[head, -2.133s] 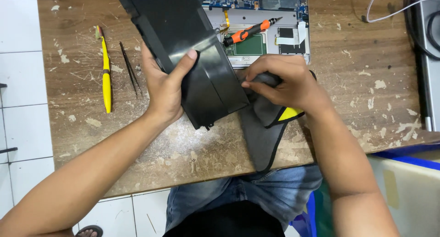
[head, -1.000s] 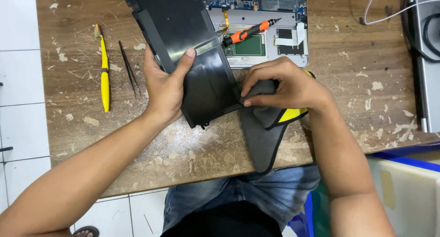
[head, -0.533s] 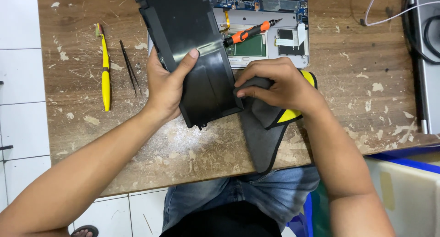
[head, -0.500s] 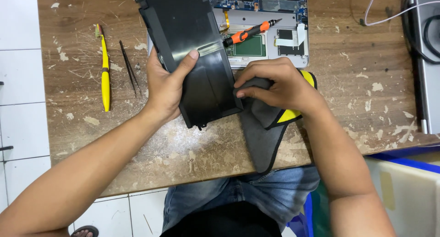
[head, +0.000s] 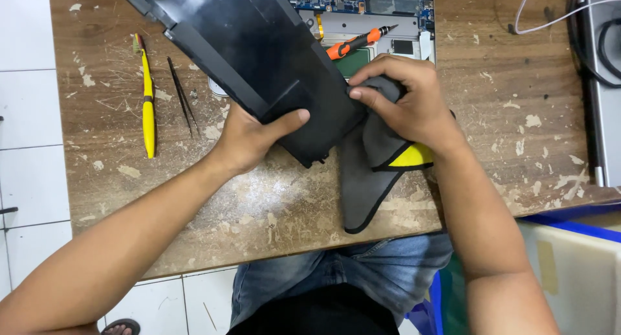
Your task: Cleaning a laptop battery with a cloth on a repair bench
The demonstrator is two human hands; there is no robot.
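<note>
Black and glossy, the laptop panel (head: 259, 56) leans tilted over the bench (head: 517, 134), its lower corner pinched in the left hand (head: 249, 137), thumb across the face. The right hand (head: 407, 99) is clenched on a grey cloth (head: 365, 179) with a yellow patch, pressing it against the panel's edge. It looks like wiping is under way; reaching the rest of the surface would call for shifting the cloth upward. Behind lies an opened laptop (head: 388, 24) with an orange screwdriver (head: 356, 44); left, a yellow tool (head: 149, 108) and tweezers (head: 181, 99).
</note>
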